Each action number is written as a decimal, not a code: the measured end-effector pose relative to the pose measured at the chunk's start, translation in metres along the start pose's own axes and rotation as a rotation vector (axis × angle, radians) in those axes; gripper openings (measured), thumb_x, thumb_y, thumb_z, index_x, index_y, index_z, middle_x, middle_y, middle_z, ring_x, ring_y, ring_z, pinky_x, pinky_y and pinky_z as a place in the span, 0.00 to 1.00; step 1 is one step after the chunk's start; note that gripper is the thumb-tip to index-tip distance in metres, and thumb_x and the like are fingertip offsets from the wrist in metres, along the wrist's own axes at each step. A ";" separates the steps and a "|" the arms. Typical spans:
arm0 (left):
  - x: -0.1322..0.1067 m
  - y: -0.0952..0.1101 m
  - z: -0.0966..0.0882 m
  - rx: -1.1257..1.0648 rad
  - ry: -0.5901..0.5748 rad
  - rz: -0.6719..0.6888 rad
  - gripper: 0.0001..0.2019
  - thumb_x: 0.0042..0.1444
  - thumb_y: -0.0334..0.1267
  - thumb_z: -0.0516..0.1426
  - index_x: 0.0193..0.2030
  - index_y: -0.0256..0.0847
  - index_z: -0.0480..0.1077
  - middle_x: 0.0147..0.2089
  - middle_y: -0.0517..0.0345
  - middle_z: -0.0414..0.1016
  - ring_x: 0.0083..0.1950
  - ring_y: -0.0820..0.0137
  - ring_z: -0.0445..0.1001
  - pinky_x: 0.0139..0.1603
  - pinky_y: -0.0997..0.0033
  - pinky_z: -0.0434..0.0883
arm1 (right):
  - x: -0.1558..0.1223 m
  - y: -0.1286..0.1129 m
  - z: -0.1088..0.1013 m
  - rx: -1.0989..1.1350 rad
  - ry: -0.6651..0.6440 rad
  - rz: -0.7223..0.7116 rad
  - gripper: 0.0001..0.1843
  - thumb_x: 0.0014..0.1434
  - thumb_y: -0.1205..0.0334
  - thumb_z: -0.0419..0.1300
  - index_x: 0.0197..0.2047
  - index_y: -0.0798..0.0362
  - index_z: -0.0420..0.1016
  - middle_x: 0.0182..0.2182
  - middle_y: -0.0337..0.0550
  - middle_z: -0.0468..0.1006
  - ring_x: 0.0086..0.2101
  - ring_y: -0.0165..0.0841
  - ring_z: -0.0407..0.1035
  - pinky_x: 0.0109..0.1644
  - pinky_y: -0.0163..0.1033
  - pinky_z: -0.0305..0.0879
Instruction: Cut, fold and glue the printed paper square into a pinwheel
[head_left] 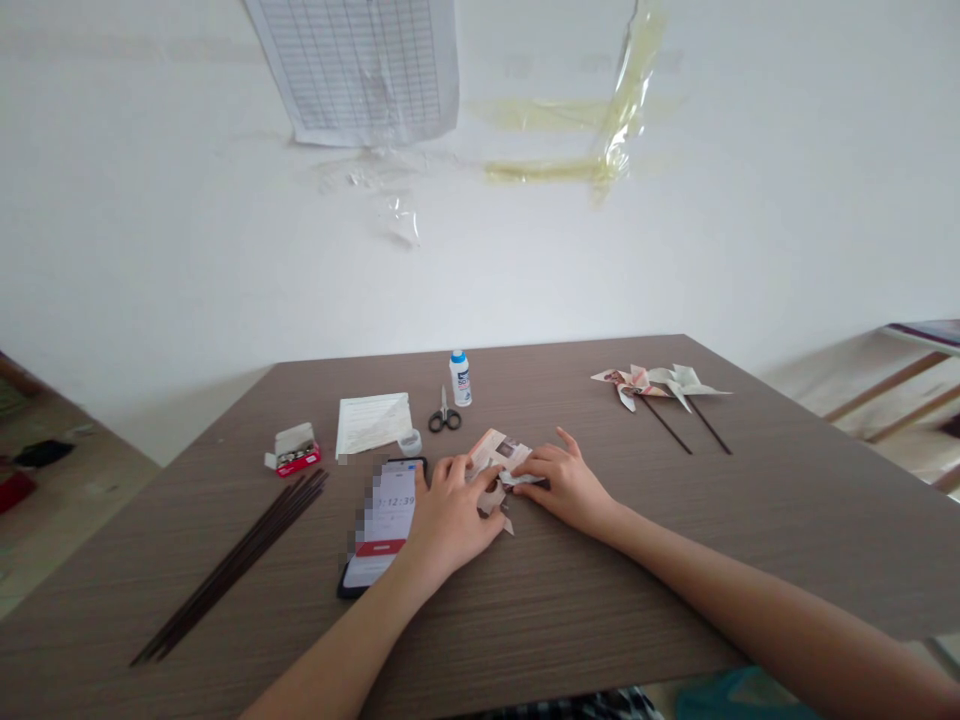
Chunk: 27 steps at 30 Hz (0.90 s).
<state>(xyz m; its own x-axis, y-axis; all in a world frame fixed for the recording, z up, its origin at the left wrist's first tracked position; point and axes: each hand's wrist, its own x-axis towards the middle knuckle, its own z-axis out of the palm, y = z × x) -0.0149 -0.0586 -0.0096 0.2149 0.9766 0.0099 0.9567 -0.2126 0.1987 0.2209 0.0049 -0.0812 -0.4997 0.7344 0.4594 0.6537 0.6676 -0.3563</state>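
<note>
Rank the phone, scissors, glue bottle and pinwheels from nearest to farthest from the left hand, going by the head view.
From the left hand:
1. Phone: right beside it, on its left.
2. Scissors: straight behind it, toward the wall.
3. Glue bottle: just past the scissors.
4. Pinwheels: far off to the back right of the table.

Head camera looks forward-down, close over table (787,480)
</note>
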 end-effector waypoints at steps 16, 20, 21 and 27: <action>-0.003 0.001 0.002 -0.012 0.018 0.006 0.29 0.71 0.43 0.68 0.78 0.60 0.82 0.78 0.41 0.77 0.81 0.35 0.70 0.87 0.13 0.55 | -0.001 -0.002 -0.001 -0.036 -0.039 0.022 0.08 0.76 0.57 0.75 0.55 0.37 0.94 0.49 0.44 0.94 0.53 0.50 0.88 0.85 0.74 0.59; -0.002 0.001 0.002 0.002 -0.004 -0.001 0.30 0.72 0.43 0.68 0.79 0.61 0.80 0.79 0.42 0.76 0.83 0.36 0.69 0.87 0.13 0.55 | -0.001 -0.002 0.001 -0.030 -0.043 0.035 0.08 0.76 0.56 0.75 0.55 0.37 0.95 0.48 0.44 0.93 0.53 0.50 0.88 0.84 0.77 0.58; -0.002 0.001 0.002 0.003 -0.003 0.002 0.30 0.72 0.43 0.68 0.79 0.61 0.80 0.79 0.42 0.76 0.83 0.36 0.69 0.87 0.12 0.54 | 0.000 -0.002 0.001 -0.028 -0.037 0.033 0.08 0.76 0.56 0.75 0.55 0.37 0.95 0.48 0.44 0.93 0.53 0.50 0.88 0.84 0.77 0.58; -0.002 0.001 0.002 0.008 0.000 -0.014 0.29 0.73 0.44 0.68 0.79 0.61 0.80 0.78 0.43 0.77 0.83 0.38 0.69 0.88 0.14 0.53 | 0.000 -0.001 0.001 -0.004 -0.014 0.012 0.07 0.75 0.57 0.76 0.54 0.38 0.94 0.47 0.45 0.93 0.52 0.49 0.87 0.84 0.76 0.59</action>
<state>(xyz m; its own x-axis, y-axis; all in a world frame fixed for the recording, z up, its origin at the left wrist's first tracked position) -0.0136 -0.0606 -0.0117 0.2018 0.9794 0.0068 0.9612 -0.1993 0.1907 0.2199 0.0040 -0.0813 -0.4997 0.7440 0.4435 0.6620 0.6582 -0.3584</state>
